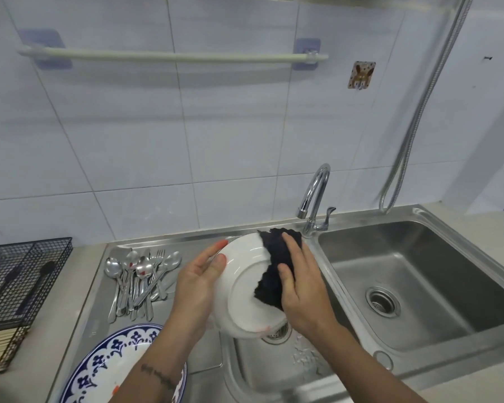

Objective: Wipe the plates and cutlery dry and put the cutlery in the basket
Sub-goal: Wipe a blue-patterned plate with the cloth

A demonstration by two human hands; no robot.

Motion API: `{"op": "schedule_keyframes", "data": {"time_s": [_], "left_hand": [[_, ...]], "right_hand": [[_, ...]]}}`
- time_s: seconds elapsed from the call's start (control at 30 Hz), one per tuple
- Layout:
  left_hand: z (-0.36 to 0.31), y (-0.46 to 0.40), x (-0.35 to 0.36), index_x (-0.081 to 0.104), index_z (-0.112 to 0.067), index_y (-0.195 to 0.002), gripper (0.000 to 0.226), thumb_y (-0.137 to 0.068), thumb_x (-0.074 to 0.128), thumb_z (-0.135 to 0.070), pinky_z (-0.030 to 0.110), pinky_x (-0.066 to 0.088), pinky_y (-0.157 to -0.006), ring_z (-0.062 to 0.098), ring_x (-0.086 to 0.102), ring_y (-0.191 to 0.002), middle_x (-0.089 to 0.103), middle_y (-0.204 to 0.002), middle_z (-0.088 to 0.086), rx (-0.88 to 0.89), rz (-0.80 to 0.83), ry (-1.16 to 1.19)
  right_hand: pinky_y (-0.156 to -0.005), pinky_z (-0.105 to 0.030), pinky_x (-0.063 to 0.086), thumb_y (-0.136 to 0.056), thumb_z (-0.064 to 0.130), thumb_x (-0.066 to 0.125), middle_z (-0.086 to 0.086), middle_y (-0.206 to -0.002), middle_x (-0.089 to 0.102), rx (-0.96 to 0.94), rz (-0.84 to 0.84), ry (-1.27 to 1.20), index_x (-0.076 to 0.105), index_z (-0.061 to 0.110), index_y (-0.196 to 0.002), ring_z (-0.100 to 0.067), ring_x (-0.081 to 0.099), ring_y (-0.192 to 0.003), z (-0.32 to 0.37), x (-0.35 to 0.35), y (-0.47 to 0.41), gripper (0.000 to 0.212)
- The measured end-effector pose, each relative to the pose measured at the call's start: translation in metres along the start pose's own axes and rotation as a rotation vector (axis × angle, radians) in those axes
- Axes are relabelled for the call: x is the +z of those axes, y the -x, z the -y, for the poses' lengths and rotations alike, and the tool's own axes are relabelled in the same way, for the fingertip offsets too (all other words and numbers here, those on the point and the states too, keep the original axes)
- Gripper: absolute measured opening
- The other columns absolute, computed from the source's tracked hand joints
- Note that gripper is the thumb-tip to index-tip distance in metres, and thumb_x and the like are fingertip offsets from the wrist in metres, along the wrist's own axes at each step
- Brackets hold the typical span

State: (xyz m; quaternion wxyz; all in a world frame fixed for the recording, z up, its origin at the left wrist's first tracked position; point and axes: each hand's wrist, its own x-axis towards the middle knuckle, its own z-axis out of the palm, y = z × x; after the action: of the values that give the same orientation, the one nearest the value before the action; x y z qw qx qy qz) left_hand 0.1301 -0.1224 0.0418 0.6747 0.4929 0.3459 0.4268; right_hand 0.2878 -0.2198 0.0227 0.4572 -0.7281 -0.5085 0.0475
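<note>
Right now the left hand (200,282) grips the rim of a round white ceramic plate (246,289), thumb curled onto its near face and fingers wrapped behind its left edge, one fingertip showing above the rim. The plate is tilted up on edge, held in the air over the left basin of a stainless steel double sink (460,338). Its surface is plain glossy white with a raised ring around the centre and a small orange mark at the lower rim.

Opposite those fingers, the right hand (298,282) presses a dark, crumpled cleaning cloth (277,267) flat against the plate's right half, fingers extended over the fabric and the thumb laid lower on it. The cloth covers the plate's upper right edge and hangs to near its centre.

Left of the left hand's fingers, a loose pile of silver metal spoons and forks (141,282) lies on the sink's draining board, handles toward the viewer. Below that forearm sits a large white plate with a blue floral border (111,362). Farther left, a black wire mesh basket (21,292) stands on the counter; it holds a few dark-handled utensils, which cannot be identified. Beyond the right hand's fingertips rises a chrome gooseneck tap (314,199).
</note>
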Motion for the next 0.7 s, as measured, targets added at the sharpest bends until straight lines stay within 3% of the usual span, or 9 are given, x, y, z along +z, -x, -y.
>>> {"op": "schedule_keyframes", "data": {"time_s": [0.07, 0.13, 0.23, 0.43, 0.63, 0.7], "left_hand": [[-0.002, 0.000, 0.000, 0.070, -0.021, -0.113, 0.025, -0.095, 0.058, -0.007, 0.023, 0.059, -0.064, 0.010, 0.071, -0.072, 0.078, -0.090, -0.003, -0.002, 0.000, 0.011], [-0.003, 0.001, 0.003, 0.069, -0.021, -0.114, 0.026, -0.096, 0.057, -0.007, 0.024, 0.059, -0.066, 0.011, 0.072, -0.076, 0.078, -0.093, -0.001, -0.010, 0.016, 0.027], [-0.006, 0.004, 0.008, 0.069, -0.022, -0.116, 0.028, -0.097, 0.056, -0.007, 0.027, 0.060, -0.071, 0.016, 0.073, -0.082, 0.078, -0.099, 0.005, -0.012, 0.041, 0.048], [-0.011, 0.003, 0.005, 0.067, -0.024, -0.118, 0.028, -0.097, 0.056, -0.008, 0.022, 0.058, -0.065, 0.008, 0.072, -0.076, 0.078, -0.096, -0.008, 0.002, 0.043, 0.049], [-0.016, 0.005, -0.002, 0.058, -0.031, -0.133, 0.046, -0.097, 0.053, -0.002, 0.021, 0.054, -0.084, 0.008, 0.066, -0.110, 0.067, -0.127, -0.017, 0.085, 0.213, -0.078], [-0.019, 0.007, -0.002, 0.057, -0.034, -0.134, 0.053, -0.095, 0.055, 0.002, 0.023, 0.053, -0.090, 0.010, 0.064, -0.116, 0.064, -0.130, -0.017, 0.116, 0.242, -0.117]], "right_hand": [[-0.116, -0.045, 0.025, -0.097, 0.041, 0.033, 0.006, -0.157, 0.023, 0.044, -0.012, -0.004, 0.020, 0.041, -0.151, -0.013, 0.018, -0.146, 0.006, 0.004, 0.003, 0.056], [-0.119, -0.048, 0.019, -0.094, 0.045, 0.037, 0.001, -0.160, 0.017, -0.045, -0.001, 0.118, 0.016, 0.037, -0.153, -0.021, 0.011, -0.148, 0.016, 0.006, 0.004, 0.063], [-0.121, -0.045, 0.008, -0.087, 0.054, 0.047, 0.000, -0.162, 0.006, -0.163, 0.067, 0.242, 0.010, 0.036, -0.154, -0.021, 0.000, -0.150, 0.025, 0.000, -0.003, 0.079], [-0.110, -0.040, 0.037, -0.082, 0.054, 0.055, 0.014, -0.141, 0.043, 0.111, 0.026, -0.132, 0.031, 0.042, -0.145, -0.003, 0.041, -0.128, 0.000, -0.013, -0.016, 0.068], [-0.099, -0.024, 0.035, -0.085, 0.052, 0.054, 0.018, -0.133, 0.047, 0.095, -0.020, -0.145, 0.036, 0.045, -0.140, 0.004, 0.043, -0.122, 0.003, -0.021, -0.019, 0.059], [-0.098, -0.024, 0.037, -0.085, 0.052, 0.054, 0.018, -0.131, 0.050, 0.106, -0.028, -0.171, 0.038, 0.047, -0.138, 0.004, 0.045, -0.121, 0.004, -0.023, -0.018, 0.055]]}}
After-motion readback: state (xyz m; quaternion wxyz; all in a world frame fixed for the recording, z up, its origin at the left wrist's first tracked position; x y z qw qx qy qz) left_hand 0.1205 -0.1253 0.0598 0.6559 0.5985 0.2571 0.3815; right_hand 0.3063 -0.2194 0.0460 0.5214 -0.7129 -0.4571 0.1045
